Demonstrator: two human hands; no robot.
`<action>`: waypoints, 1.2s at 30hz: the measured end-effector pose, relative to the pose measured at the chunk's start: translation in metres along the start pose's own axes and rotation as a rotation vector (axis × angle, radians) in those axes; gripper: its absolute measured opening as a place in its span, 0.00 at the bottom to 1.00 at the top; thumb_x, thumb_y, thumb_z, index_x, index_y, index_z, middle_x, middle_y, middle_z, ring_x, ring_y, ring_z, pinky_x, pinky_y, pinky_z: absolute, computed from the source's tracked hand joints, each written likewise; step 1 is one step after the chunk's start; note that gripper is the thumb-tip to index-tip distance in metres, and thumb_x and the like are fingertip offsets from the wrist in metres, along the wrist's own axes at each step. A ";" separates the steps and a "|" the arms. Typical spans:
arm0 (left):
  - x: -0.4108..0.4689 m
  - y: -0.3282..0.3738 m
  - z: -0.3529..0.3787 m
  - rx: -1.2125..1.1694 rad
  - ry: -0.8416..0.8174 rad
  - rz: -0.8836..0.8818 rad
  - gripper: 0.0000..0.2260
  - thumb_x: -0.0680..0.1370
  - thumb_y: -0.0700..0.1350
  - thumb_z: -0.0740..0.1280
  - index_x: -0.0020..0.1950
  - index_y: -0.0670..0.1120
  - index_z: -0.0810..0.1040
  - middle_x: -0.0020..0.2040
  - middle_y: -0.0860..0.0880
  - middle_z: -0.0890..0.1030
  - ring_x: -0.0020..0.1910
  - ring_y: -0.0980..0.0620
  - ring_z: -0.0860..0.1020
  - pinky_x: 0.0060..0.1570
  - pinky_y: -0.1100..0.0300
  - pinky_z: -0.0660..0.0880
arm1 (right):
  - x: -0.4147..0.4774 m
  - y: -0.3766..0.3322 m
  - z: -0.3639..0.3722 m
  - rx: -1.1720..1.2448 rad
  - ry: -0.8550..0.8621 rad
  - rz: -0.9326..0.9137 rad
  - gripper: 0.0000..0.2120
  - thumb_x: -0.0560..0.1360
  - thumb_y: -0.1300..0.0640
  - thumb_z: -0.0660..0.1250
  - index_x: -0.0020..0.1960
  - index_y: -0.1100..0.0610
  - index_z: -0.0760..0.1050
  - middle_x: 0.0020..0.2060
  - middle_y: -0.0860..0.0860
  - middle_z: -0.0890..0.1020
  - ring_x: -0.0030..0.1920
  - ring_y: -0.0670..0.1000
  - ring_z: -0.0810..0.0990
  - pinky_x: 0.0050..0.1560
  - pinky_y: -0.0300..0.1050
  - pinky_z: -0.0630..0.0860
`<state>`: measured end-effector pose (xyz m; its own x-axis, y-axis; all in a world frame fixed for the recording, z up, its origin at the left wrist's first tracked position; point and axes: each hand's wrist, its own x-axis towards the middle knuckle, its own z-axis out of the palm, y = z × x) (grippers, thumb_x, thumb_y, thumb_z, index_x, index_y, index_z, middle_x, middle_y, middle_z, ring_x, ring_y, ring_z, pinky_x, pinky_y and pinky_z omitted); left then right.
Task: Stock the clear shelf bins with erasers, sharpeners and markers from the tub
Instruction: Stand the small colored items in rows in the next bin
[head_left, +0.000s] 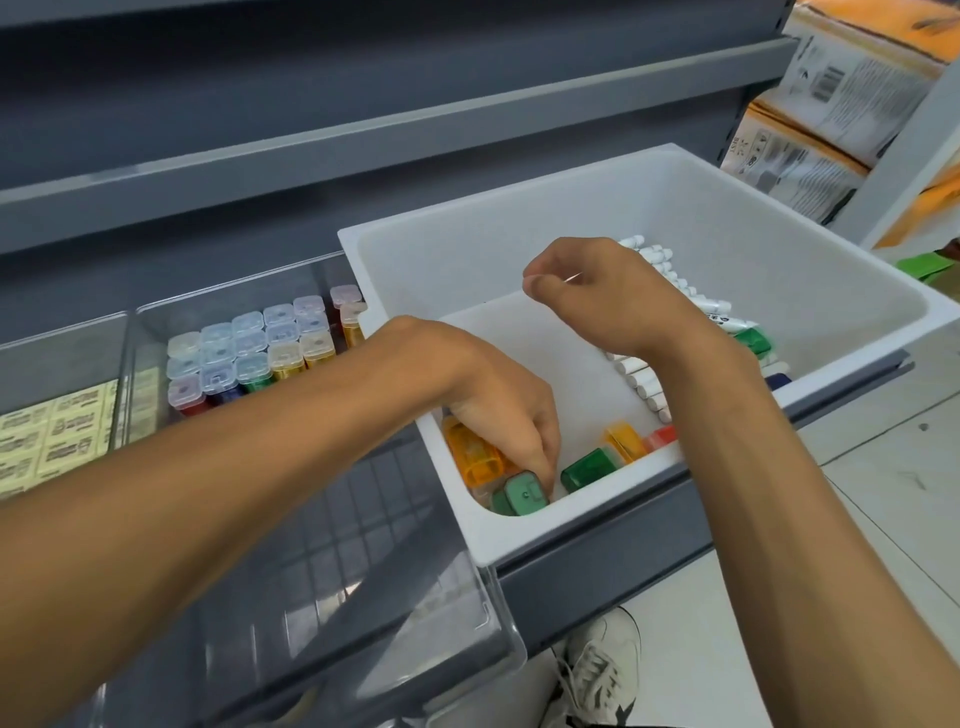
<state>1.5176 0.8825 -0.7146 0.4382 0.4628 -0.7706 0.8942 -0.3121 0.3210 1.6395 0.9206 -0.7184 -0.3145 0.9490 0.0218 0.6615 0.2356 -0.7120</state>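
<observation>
A stationery shop: grey retail shelving (395, 130), stocked bins (249, 332).

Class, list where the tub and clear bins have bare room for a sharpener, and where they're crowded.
Free: tub floor between markers and loose sharpeners; sharpener bin's front, before its rows. Crowded: eraser bin; tub's near corner, where the left hand grips a sharpener.

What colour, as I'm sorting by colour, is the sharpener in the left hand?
Green sharpener, pinched by the left hand; head view.
</observation>
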 end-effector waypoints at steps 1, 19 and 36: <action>0.000 0.000 0.000 0.009 -0.004 -0.005 0.10 0.78 0.54 0.67 0.54 0.53 0.83 0.53 0.52 0.83 0.52 0.53 0.81 0.55 0.57 0.80 | 0.000 0.000 0.000 0.007 0.001 0.000 0.10 0.79 0.50 0.62 0.57 0.52 0.78 0.56 0.49 0.80 0.54 0.50 0.78 0.49 0.42 0.72; -0.009 -0.006 -0.002 0.111 0.384 0.065 0.10 0.73 0.54 0.67 0.40 0.50 0.84 0.38 0.54 0.83 0.37 0.56 0.78 0.40 0.58 0.78 | 0.003 0.000 -0.001 0.059 0.020 0.000 0.07 0.79 0.53 0.62 0.53 0.52 0.78 0.51 0.50 0.82 0.51 0.50 0.80 0.47 0.38 0.74; -0.089 -0.021 0.012 -0.774 1.220 0.324 0.09 0.75 0.42 0.66 0.37 0.44 0.83 0.42 0.44 0.84 0.39 0.56 0.79 0.42 0.65 0.76 | -0.053 -0.041 -0.014 0.286 0.540 -0.181 0.12 0.79 0.57 0.62 0.61 0.51 0.74 0.50 0.46 0.80 0.46 0.39 0.77 0.42 0.24 0.70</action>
<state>1.4584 0.8379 -0.6597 0.0785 0.9782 0.1923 0.3984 -0.2076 0.8934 1.6389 0.8640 -0.6804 0.0329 0.8891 0.4566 0.3983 0.4073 -0.8219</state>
